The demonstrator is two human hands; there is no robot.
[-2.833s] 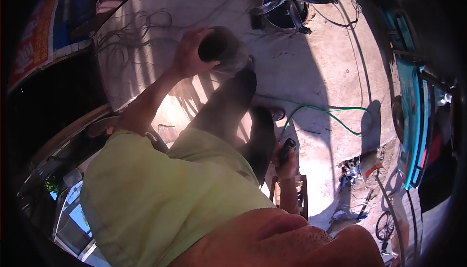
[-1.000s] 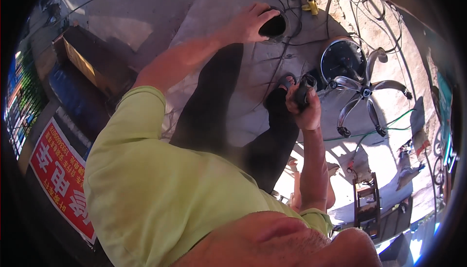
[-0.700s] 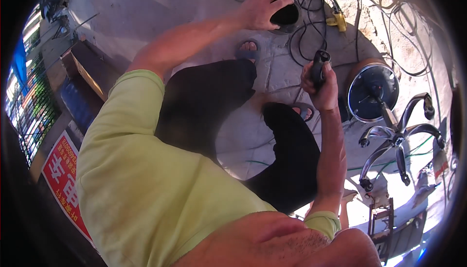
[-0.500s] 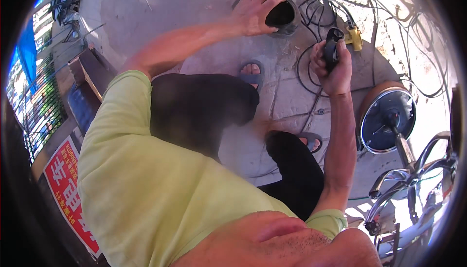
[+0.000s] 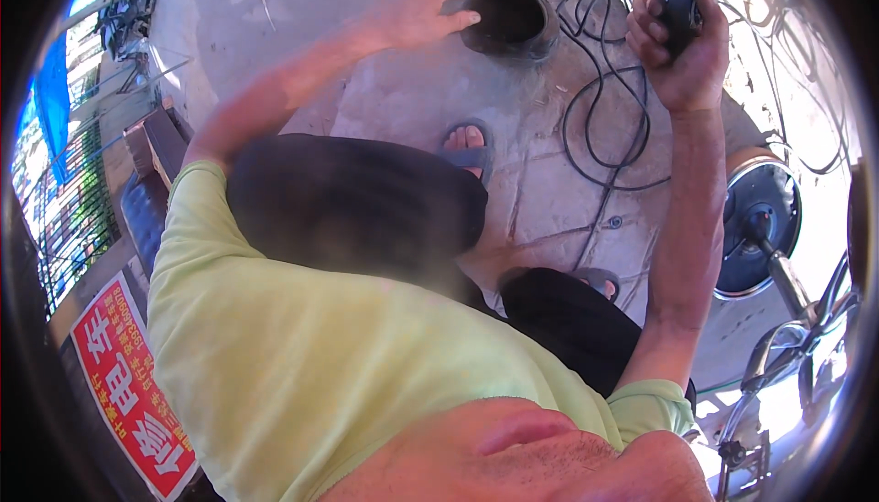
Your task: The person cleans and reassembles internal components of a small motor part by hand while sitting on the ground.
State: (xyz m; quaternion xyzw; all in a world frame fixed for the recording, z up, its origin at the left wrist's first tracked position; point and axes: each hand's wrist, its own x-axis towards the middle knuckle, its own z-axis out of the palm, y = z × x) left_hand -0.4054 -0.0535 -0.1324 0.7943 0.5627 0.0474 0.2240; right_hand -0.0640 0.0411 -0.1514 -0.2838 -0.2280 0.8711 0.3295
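Left hand (image 5: 427, 10), fingers spread, is at the left rim of the black container (image 5: 517, 22), upper centre; we cannot confirm contact. Right hand (image 5: 679, 67), upper right, grips a dark ring-topped object (image 5: 680, 13). We judge the container set down, the object not yet.

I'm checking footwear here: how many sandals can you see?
2: the left sandal, beside the left trouser leg, and the right sandal, partly hidden behind the right trouser leg. Others may be hidden.
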